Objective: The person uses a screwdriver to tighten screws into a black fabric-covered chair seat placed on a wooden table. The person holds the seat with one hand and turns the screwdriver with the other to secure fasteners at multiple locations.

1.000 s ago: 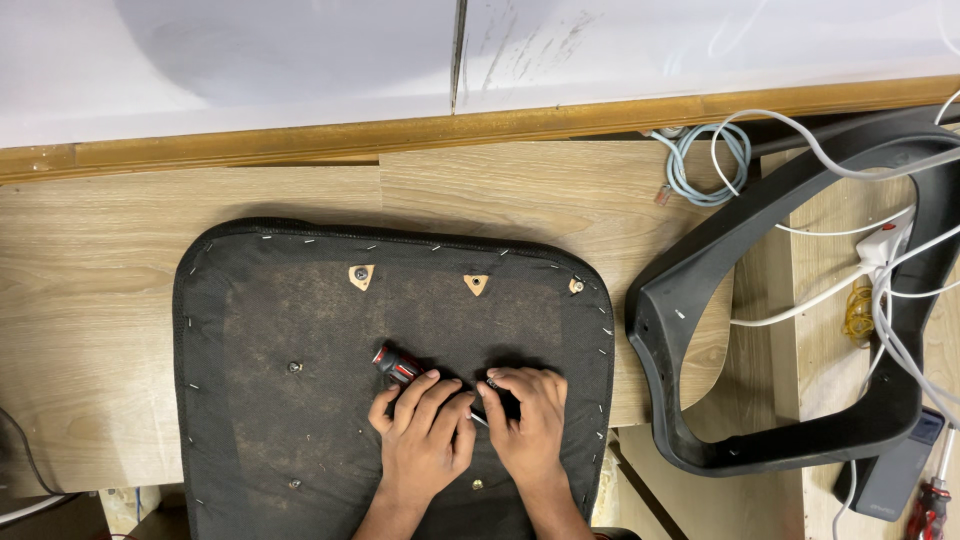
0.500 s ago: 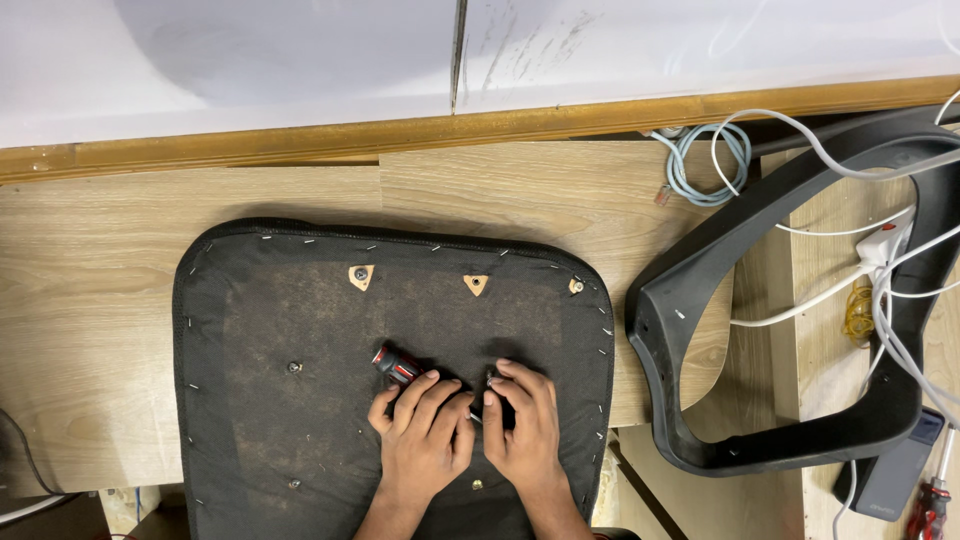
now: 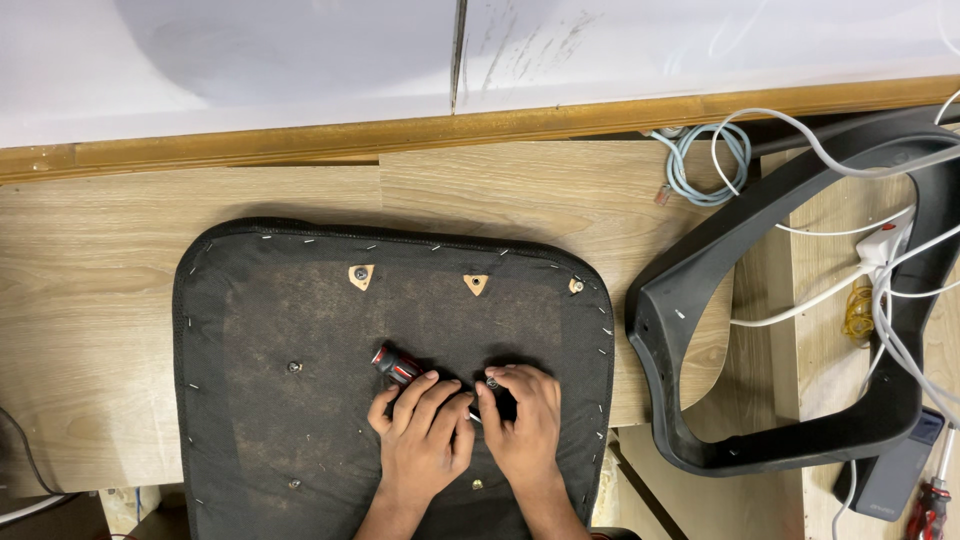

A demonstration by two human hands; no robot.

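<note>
Screwdriver (image 3: pixel 398 364) stays under left hand (image 3: pixel 425 432); right hand (image 3: pixel 522 425) fingers now pinch a bolt (image 3: pixel 491 382).

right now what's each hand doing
Left hand: closed on a red and black screwdriver.
Right hand: fingertips pinching a small screw on the black seat base.

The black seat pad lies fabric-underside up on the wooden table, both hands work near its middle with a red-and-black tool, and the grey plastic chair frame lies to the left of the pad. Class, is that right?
One detail is wrong: the head view shows the grey plastic chair frame to the right of the black seat pad, not the left. The rest holds: the pad lies on the wooden table, and the left hand and right hand work near its middle with the red-and-black tool.
</note>
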